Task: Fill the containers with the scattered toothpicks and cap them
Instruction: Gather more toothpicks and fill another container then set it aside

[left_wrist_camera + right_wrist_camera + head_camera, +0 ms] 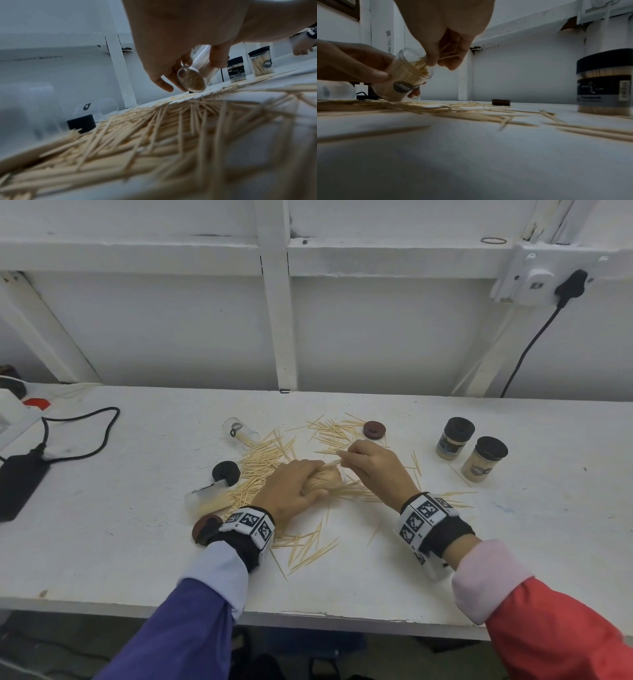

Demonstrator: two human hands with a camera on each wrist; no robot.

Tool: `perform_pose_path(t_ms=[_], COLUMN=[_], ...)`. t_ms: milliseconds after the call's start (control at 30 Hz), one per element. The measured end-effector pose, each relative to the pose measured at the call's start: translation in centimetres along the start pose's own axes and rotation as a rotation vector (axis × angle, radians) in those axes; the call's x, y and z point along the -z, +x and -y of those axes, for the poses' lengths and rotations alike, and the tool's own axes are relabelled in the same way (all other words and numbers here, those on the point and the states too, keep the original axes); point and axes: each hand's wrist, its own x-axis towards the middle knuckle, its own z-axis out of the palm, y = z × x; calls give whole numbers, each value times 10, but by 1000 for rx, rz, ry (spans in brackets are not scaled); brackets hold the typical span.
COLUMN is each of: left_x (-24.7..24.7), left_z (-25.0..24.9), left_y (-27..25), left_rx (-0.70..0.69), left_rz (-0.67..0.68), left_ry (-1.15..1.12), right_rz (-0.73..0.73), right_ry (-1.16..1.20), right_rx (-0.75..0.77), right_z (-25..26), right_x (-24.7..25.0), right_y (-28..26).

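Thin pale wooden toothpicks (301, 546) lie scattered over the white table (102, 542), thickest at its middle and thinning toward the near edge. At the near left of the heap a reddish-brown round cap (204, 528) lies flat, and just beyond it a clear plastic container (205, 498) rests on its side with some sticks inside. In the middle the left hand (291, 491) grips a clear, nearly full cylindrical container (406, 79), tilted with its open mouth toward the right hand (373, 465), whose curled fingertips pinch a small bundle of toothpicks (448, 54) right at that mouth. A black round cap (225, 471) sits left of the left hand. Farther back lie an empty clear container (239, 431) on its side at the left and a second reddish-brown cap (374, 429) at the heap's far edge. Well to the right stand two upright filled containers with black caps (455, 438), close together.
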Motion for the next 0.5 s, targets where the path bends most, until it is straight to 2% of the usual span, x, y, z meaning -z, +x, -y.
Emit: perform_pose_path(t_ms=[233,400,500], left_x=[-1,1,3], left_z=[-3,-5,-5], left_y=[0,0,0], left_rx=[-3,-50,-77], left_rz=[28,14,26], left_ry=[-59,-96,-103], right_rz=[63,100,84], right_ry=[74,190,141], right_rx=[21,-174,-191], right_z=[4,9,8], right_x=[-2,4,6], right_y=[2,4,1])
